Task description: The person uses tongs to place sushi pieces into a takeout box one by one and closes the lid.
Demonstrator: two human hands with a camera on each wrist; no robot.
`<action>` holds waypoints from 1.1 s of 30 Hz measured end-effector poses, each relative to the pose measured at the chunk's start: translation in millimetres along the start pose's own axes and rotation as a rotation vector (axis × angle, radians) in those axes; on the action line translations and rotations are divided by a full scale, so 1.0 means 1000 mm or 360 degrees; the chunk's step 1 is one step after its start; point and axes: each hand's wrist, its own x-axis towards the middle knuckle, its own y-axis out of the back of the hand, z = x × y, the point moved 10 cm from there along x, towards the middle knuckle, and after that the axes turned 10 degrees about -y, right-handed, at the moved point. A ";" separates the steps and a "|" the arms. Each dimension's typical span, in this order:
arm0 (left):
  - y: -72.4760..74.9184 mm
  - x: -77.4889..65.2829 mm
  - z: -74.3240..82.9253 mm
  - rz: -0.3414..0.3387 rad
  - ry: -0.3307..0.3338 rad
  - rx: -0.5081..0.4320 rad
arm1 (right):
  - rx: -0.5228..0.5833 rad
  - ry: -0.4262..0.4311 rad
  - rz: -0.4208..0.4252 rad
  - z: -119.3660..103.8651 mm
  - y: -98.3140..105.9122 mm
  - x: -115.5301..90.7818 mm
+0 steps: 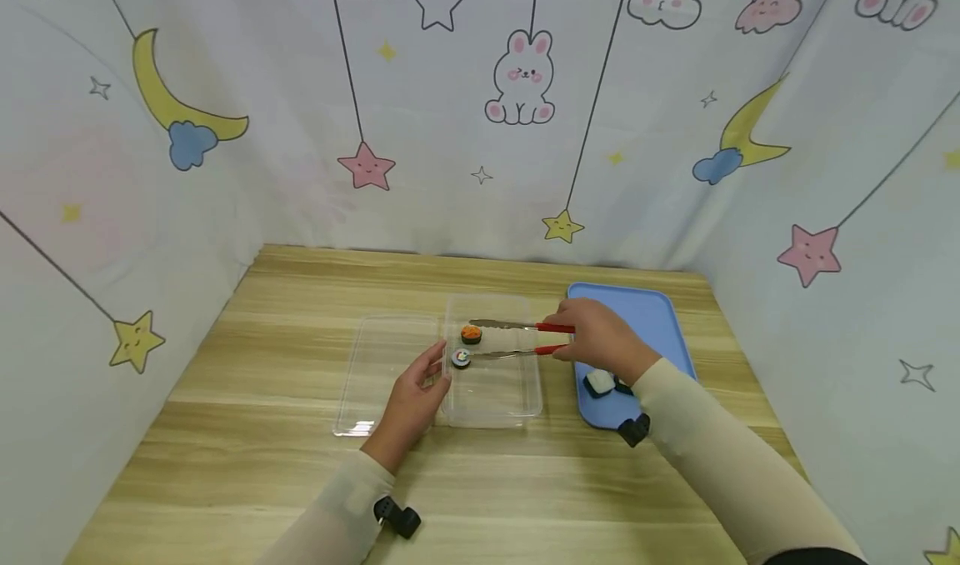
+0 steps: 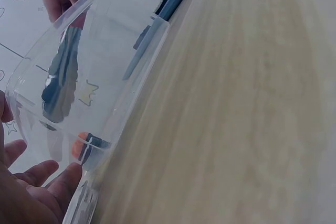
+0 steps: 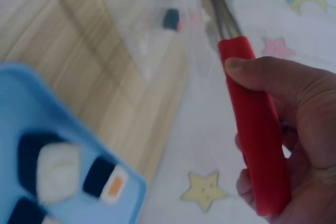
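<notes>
Red grips mark the tongs (image 1: pixel 555 327), which our right hand (image 1: pixel 603 337) grasps, their metal arms spread over the clear container (image 1: pixel 495 392). Inside it, the orange-topped sushi piece (image 1: pixel 471 333) sits towards eleven o'clock and the round sushi roll (image 1: pixel 461 359) at nine. Our left hand (image 1: pixel 411 398) lies at the container's eight o'clock, fingers relaxed and extended, clasping nothing that we can make out. As we judge it, the main risk is a nudge: with the tips so near both pieces, squeezing or swinging the tongs could roll one over or push it against the wall. Dragging the metal across the rim could shift the light-looking container, since our left fingers do not seem to brace it firmly, and it could then ride onto the lid (image 1: pixel 375 373) at nine o'clock. We cannot tell whether the tips touch either piece, or whether our left fingertips meet the plastic. At three o'clock, our right forearm hides part of the blue tray (image 1: pixel 645 315); the right wrist view blurs its white-topped piece (image 3: pixel 59 171) and cuts off a dark piece (image 3: pixel 25 213) at its seven o'clock edge.
</notes>
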 end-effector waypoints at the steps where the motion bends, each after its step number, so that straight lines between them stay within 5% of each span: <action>1: 0.000 0.000 0.000 0.0006 0.0001 0.0001 | 0.0040 -0.0009 0.0035 0.008 0.005 -0.005; 8: -0.002 -0.001 -0.002 -0.0018 0.0021 -0.0008 | 0.0243 -0.0221 0.0271 0.084 0.031 -0.059; 16: 0.000 -0.003 0.000 -0.0013 0.0007 0.0028 | 0.0250 -0.0531 0.0322 0.162 0.020 -0.113; 24: 0.003 -0.002 0.000 -0.0004 0.0009 0.0032 | 0.0236 -0.0606 0.0349 0.188 0.006 -0.116; 33: -0.001 -0.004 0.017 -0.0015 0.0051 0.0056 | 0.0234 -0.0632 0.0283 0.192 -0.002 -0.103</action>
